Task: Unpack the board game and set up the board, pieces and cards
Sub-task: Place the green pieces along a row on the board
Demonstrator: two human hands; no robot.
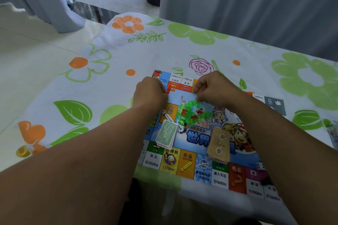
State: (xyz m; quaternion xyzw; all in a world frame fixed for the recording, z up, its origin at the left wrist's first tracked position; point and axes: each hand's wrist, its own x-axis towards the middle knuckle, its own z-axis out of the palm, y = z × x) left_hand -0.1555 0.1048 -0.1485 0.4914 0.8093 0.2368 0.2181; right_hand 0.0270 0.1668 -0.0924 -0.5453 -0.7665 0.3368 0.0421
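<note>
Where the board lay: the colourful printed game board [188,164] was flat on the table [146,55], which carried a white cloth printed with green and orange flowers. The board's near edge sat close to the table's near edge.
Left hand: the left hand [150,93] was over the far left part of the board, with its fingers curled inward. Whether they pinched anything could not be determined.
Right hand: the right hand [214,87] was near the left one, over the far part of the board. Its fingers were curled downward just above the pieces, and no held item could be made out.
Pieces: a loose heap of translucent green plastic pieces [193,113], with a few red ones among them, lay on the board's centre.
Money: a tilted stack of green paper notes [166,133] lay on the board, left of centre.
Cards: a stack of tan cards [219,142] lay on the board, right of centre.
Dice: white dice [260,166] rested near the board's near right corner.
</note>
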